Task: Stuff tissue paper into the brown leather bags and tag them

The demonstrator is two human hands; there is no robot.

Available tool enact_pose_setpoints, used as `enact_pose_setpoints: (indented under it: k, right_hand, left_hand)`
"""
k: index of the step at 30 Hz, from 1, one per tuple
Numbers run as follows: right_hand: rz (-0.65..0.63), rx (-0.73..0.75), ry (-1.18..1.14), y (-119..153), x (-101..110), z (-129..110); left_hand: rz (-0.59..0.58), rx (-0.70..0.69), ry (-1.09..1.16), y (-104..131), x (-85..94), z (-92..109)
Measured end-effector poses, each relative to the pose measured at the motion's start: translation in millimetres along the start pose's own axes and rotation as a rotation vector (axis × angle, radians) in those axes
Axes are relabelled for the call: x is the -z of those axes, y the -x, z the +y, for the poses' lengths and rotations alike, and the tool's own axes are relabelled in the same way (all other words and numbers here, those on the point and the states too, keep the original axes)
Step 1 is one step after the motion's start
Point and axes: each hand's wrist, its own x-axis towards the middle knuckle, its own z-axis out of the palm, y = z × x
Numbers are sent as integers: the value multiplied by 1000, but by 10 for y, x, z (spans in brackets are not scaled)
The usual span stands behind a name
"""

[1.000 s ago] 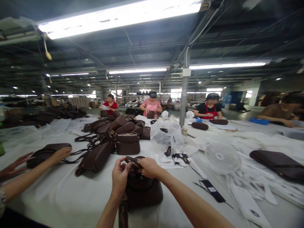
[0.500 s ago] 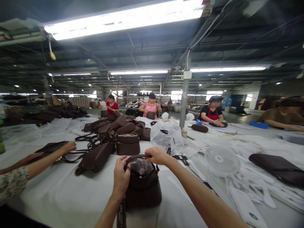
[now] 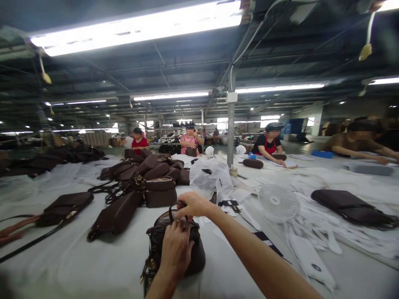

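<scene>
A dark brown handbag (image 3: 198, 255) stands on the white-covered table in front of me, its top open and a pale lining showing. My right hand (image 3: 196, 204) is closed on the looped handle (image 3: 171, 212) at the bag's far side. Curled over the near side of the opening, my left hand (image 3: 177, 245) grips the bag close to its rim; its fingertips are partly hidden. Gold-coloured hardware and a dark hang tag (image 3: 149, 282) show at the bag's left side.
Brown bags are heaped (image 3: 149, 166) beyond mine. A strapped bag (image 3: 67, 207) lies left, by a co-worker's hand (image 3: 12, 230). Rightward are a white fan (image 3: 278, 202), black cards (image 3: 268, 243), paper scraps and another dark bag (image 3: 349, 205). Several co-workers sit across the table.
My left hand has moved from the handle's left end down and right onto the bag's near side. The handle loop has shifted left. At left, the co-worker's arm has drawn back from the strapped bag.
</scene>
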Motion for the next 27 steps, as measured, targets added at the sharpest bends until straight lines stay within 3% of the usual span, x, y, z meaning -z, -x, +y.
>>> enact_pose_setpoints:
  k: [4,7,10,12,14,20,27]
  right_hand:
    - [-31,63,-277,16,-7,160]
    - [55,132,-467,127,-72,391]
    - [254,33,-452,330,-272,706]
    - [307,-27,-388,461,-476,881]
    - [347,12,-378,551,-692,970]
    - [644,89,-345,615,-1109,860]
    - [688,72,-399,758,-1330,644]
  left_hand:
    - [-91,-12,-51,-85,7,1]
    - [-147,11,-27,-103,42,-42]
    - [-140,-1,-18,-85,60,-109]
    - [-139,-30,-26,-64,55,-139]
    - [-140,-45,-45,-42,43,-146]
    - [-87,16,-61,33,55,-39]
    - [14,-57,-3,288,44,50]
